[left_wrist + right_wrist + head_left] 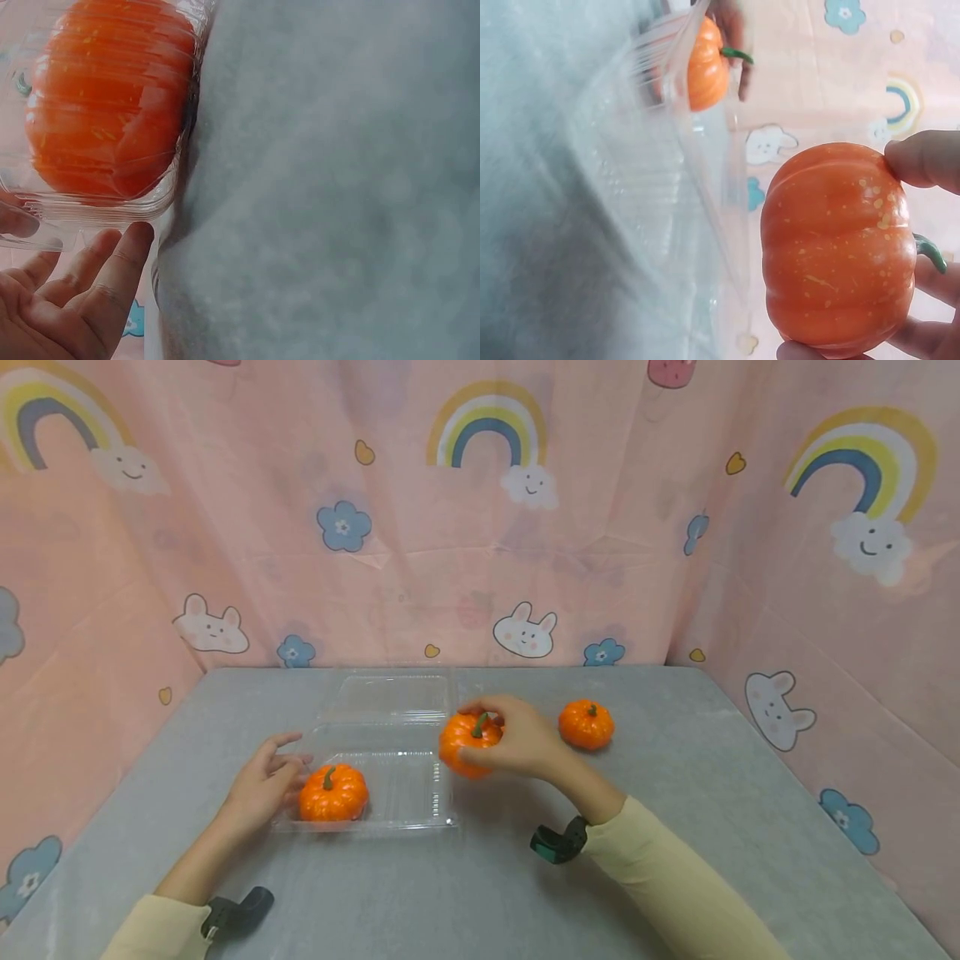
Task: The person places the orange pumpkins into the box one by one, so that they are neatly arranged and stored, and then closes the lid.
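My right hand (517, 739) grips a small orange pumpkin (836, 255) with a green stem, thumb and fingers around its sides. In the head view this pumpkin is over the right edge of a clear plastic clamshell box (401, 789). Another pumpkin (333, 793) sits inside the box at its left end, stem up. Beside that end is my left hand (262, 781), its fingers loosely extended. In the left wrist view its fingertips (137, 234) are right at the box's side wall, with one finger up by the rim.
A third pumpkin (587, 725) stands on the grey table (712, 827), behind and to the right of my right hand. The box's clear lid (393, 696) lies folded back toward the wall. A pink patterned curtain (480, 568) encloses the table's back and sides.
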`<control>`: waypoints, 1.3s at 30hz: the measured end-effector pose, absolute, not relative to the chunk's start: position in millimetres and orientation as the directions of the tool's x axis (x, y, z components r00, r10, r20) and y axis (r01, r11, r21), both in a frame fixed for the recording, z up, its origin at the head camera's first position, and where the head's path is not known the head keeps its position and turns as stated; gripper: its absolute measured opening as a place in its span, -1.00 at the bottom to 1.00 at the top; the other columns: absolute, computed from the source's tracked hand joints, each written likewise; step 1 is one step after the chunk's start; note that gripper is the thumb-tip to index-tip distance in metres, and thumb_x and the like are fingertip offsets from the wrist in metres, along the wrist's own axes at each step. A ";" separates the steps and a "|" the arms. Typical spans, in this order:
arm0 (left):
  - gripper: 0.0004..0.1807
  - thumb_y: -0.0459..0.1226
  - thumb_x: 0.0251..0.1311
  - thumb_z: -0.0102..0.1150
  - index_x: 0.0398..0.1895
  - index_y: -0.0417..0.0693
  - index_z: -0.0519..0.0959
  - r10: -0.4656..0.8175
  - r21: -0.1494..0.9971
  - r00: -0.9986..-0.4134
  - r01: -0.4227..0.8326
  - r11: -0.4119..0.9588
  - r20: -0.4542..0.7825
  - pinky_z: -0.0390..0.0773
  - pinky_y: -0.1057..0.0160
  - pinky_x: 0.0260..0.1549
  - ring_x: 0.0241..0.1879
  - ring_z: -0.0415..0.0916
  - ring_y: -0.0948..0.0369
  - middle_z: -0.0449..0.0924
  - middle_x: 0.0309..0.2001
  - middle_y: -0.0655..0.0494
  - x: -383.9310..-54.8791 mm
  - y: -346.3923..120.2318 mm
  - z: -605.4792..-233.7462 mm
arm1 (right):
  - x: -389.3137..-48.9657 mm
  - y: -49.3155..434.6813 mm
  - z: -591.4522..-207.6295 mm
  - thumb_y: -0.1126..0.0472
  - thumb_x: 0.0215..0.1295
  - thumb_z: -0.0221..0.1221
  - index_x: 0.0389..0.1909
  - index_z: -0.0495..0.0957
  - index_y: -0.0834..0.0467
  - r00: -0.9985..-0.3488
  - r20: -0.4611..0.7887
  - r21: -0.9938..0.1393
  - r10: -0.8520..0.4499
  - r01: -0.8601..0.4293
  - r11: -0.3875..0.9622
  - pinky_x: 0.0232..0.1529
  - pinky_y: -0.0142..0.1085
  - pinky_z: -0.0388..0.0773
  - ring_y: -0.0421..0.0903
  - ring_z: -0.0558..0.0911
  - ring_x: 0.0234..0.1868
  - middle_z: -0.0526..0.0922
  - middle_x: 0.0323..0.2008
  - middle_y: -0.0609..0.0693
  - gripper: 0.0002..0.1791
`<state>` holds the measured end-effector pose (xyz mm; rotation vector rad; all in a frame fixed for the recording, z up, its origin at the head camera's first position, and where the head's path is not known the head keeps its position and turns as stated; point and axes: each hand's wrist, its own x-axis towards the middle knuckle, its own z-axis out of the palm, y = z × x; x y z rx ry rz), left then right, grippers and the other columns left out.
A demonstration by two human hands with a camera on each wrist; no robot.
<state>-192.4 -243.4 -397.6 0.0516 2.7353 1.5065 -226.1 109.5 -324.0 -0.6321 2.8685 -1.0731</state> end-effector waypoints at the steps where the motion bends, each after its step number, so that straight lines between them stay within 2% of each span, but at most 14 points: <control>1: -0.44 -0.17 0.47 -0.25 0.46 -0.14 0.04 0.037 0.845 -0.999 0.019 0.534 -0.001 0.67 0.06 -0.11 0.05 0.56 -0.16 0.39 0.25 -0.37 -192.4 -243.5 -397.6 | -226.7 106.9 -323.0 -0.06 -0.06 0.38 0.03 0.58 -0.11 -0.916 0.126 -0.633 -0.382 -0.370 0.680 -0.02 -0.15 0.59 -0.05 0.52 -0.01 0.60 0.02 -0.14 -0.46; 10: -0.42 -0.14 0.48 -0.25 0.47 -0.13 0.02 0.038 0.847 -0.999 0.013 0.532 -0.009 0.66 0.04 -0.09 0.08 0.54 -0.18 0.37 0.27 -0.37 -192.4 -243.4 -397.7 | -231.0 84.8 -319.6 -0.05 -0.05 0.37 0.01 0.59 -0.07 -0.886 0.144 -0.633 -0.441 -0.424 0.647 -0.12 -0.27 0.61 -0.06 0.52 -0.06 0.60 -0.02 -0.13 -0.48; 21: -0.44 -0.17 0.47 -0.24 0.46 -0.13 0.04 0.035 0.845 -0.999 0.016 0.534 -0.004 0.67 0.06 -0.11 0.05 0.56 -0.16 0.39 0.26 -0.36 -194.0 -244.4 -398.5 | -230.2 62.1 -320.2 -0.04 -0.04 0.38 0.03 0.58 -0.05 -0.843 0.153 -0.618 -0.516 -0.489 0.616 -0.07 -0.29 0.58 -0.09 0.52 -0.07 0.60 -0.02 -0.12 -0.46; 31: -0.43 -0.16 0.47 -0.24 0.46 -0.14 0.04 0.037 0.845 -0.999 0.019 0.535 -0.001 0.67 0.05 -0.10 0.06 0.55 -0.16 0.39 0.26 -0.36 -192.8 -244.6 -398.4 | -230.8 45.7 -328.4 -0.02 -0.03 0.37 0.05 0.56 -0.03 -0.781 0.154 -0.534 -0.606 -0.581 0.614 0.01 -0.24 0.54 -0.11 0.53 -0.01 0.59 0.05 -0.09 -0.46; 39: -0.43 -0.15 0.48 -0.25 0.47 -0.13 0.03 0.034 0.844 -0.999 0.008 0.536 -0.012 0.66 0.03 -0.09 0.07 0.55 -0.16 0.37 0.27 -0.36 -193.2 -244.3 -398.1 | -230.2 36.3 -338.7 -0.04 -0.01 0.35 0.07 0.53 -0.09 -0.771 0.086 -0.489 -0.631 -0.584 0.648 -0.09 -0.29 0.53 -0.14 0.51 -0.08 0.57 -0.02 -0.07 -0.45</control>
